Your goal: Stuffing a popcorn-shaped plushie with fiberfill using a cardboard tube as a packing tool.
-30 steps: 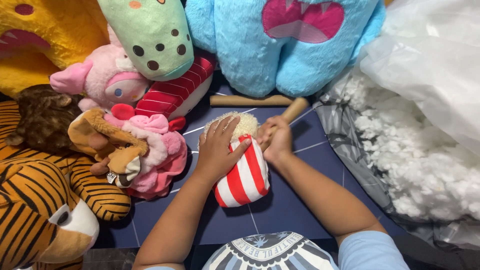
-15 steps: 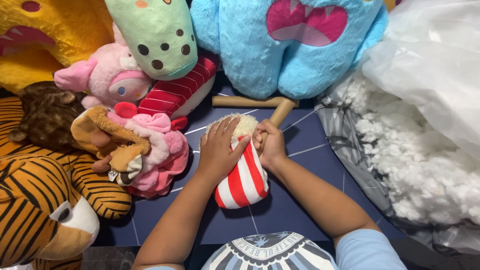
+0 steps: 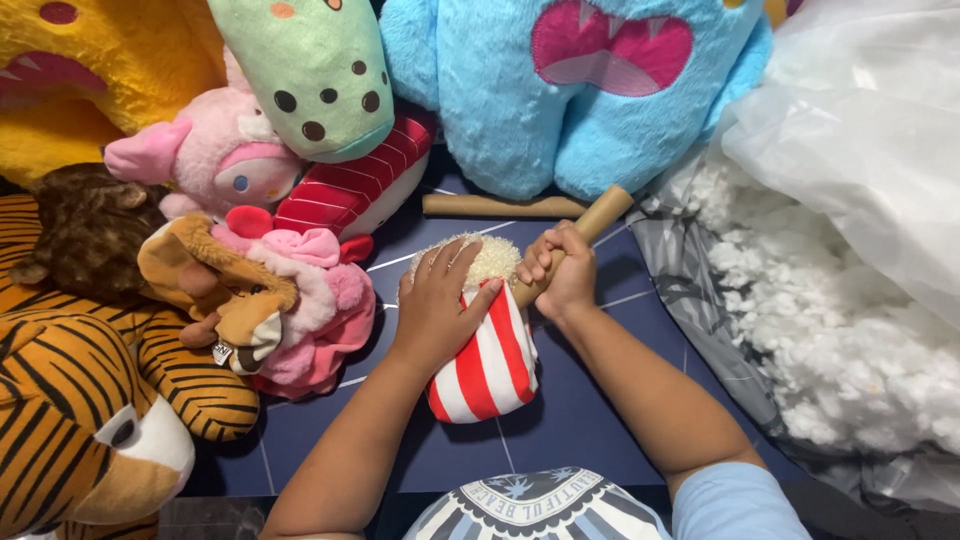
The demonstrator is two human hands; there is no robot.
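A tiger plush, pink plush and blue monster plush lie near loose white stuffing.

Toy: red-and-white striped plush popcorn bucket with cream fuzzy top, lying tilted on the dark blue floor
Tool: brown cardboard-coloured stick, slanted, lower end at the cream top
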